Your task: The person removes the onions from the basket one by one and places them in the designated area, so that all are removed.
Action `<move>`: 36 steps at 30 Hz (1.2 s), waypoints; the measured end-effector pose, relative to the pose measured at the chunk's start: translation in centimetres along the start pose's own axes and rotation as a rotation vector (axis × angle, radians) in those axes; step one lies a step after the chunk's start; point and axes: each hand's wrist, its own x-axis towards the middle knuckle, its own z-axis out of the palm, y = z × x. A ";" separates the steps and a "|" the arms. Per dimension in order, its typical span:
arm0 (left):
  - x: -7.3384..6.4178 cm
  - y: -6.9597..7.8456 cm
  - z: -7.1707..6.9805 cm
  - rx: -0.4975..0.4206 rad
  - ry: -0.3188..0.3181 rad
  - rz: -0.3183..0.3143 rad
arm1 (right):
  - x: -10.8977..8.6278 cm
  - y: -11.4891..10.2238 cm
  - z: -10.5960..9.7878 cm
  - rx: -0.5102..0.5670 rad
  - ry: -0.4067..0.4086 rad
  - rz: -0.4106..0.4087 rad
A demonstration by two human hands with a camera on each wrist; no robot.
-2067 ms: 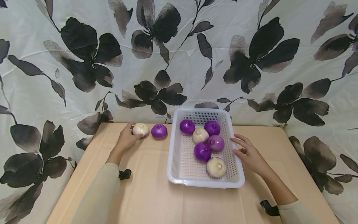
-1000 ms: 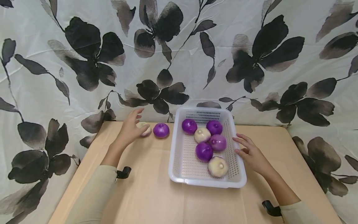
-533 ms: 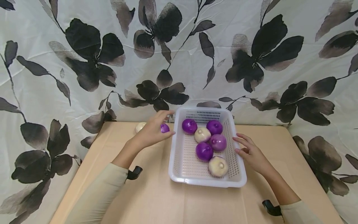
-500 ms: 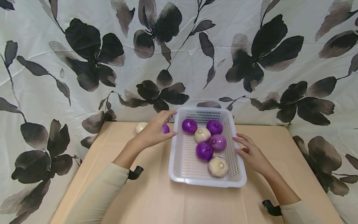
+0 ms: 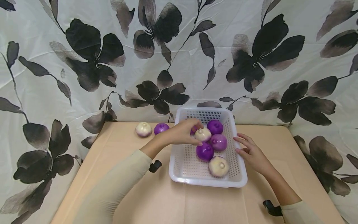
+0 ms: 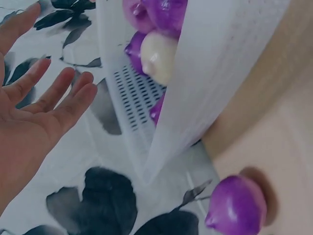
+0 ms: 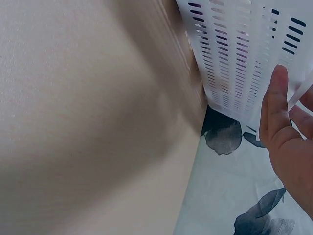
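Note:
My left hand (image 5: pixel 181 132) reaches over the left side of a white plastic basket (image 5: pixel 181 180), fingers spread and holding nothing. In the left wrist view its fingers are apart from the onions. A white onion (image 5: pixel 203 134) lies just beyond its fingertips in the head view, and a purple onion behind the hand is mostly hidden. Also in the basket are a purple onion (image 5: pixel 204 151), a lighter purple onion (image 5: pixel 219 142), another purple onion (image 5: pixel 215 127) and a white onion (image 5: pixel 218 166). My right hand (image 5: pixel 253 154) holds the basket's right rim, thumb and fingers on either side.
Left of the basket, a white onion (image 5: pixel 144 129) and a purple onion (image 5: pixel 161 128) sit on the wooden table (image 5: pixel 151 199) near its back edge. A floral curtain (image 5: pixel 207 62) hangs directly behind the table.
My left hand let go of the white onion on the table, then moved right, past the purple onion, to over the basket. My right hand stayed on the rim.

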 end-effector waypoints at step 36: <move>4.3 -0.7 7.1 0.030 -0.178 -0.413 | -0.5 -0.5 0.4 0.017 0.012 -0.008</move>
